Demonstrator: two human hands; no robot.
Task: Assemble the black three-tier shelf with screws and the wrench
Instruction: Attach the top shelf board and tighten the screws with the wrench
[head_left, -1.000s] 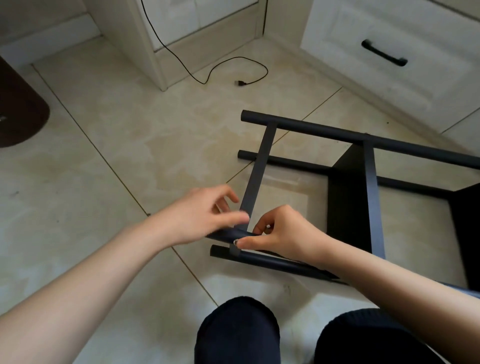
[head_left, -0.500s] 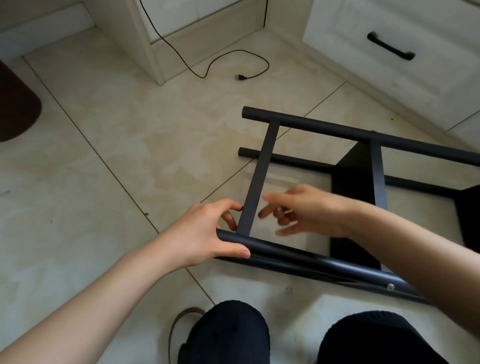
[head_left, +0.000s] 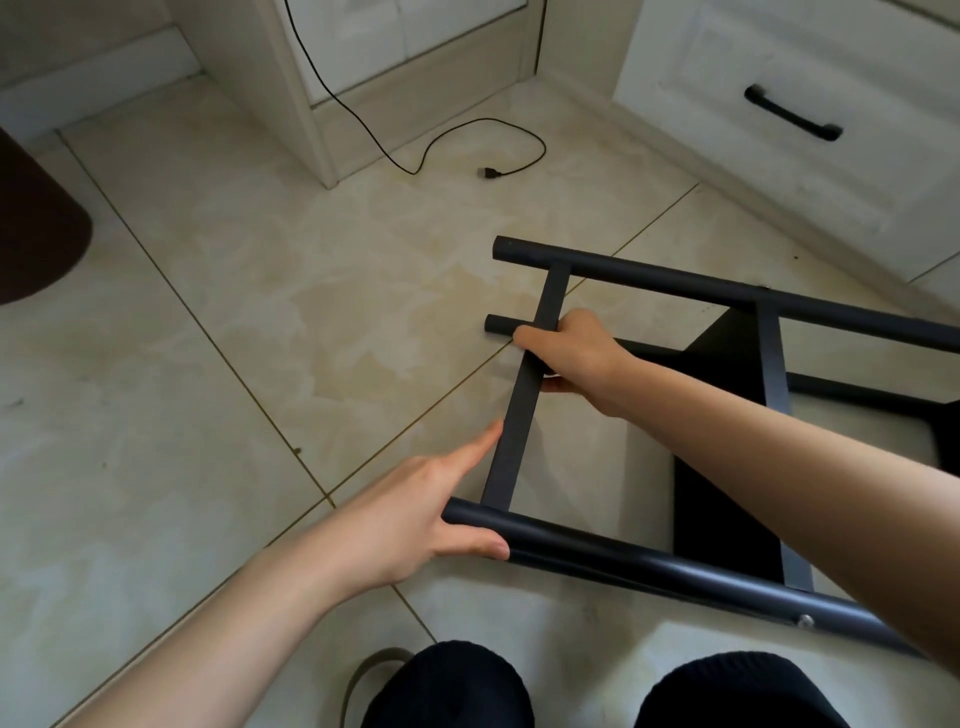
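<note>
The left hand (head_left: 415, 519) holds the near tube's end (head_left: 467, 514), thumb over it and forefinger straight along the flat crossbar (head_left: 519, 415), which runs away towards the far tube (head_left: 675, 275). Further up that crossbar the right hand (head_left: 571, 353) wraps it. The black shelf frame (head_left: 769, 364) lies on its side on beige floor tiles (head_left: 260, 312), cabinets (head_left: 779, 78) beyond; no wrench is in view.

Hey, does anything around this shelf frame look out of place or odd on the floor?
One thing: a loose black cable trails across the floor tiles from beside the cabinet, its plug lying unconnected beyond the shelf frame. The frame lies on its side, as expected mid-assembly. No damage or spills show.
</note>
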